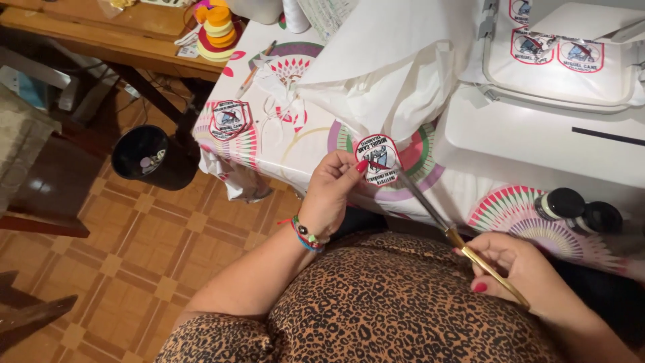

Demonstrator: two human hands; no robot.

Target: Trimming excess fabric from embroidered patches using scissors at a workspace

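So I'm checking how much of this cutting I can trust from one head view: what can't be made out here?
- Scissors: the blade tips meet the round patch, too small to tell whether they cut.
- Right hand: the scissor loops are hidden inside the fingers.
- Left hand: its fingertips behind the patch are hidden.
- Embroidery hoop: cut off by the top edge.
- Black bin: contents too small to tell.

left hand (330,191): raised, wrist bent, thumb and fingertips pinched shut; beaded bands at wrist | right hand (521,269): lower, near the lap, fingers curled closed; forearms angled inward
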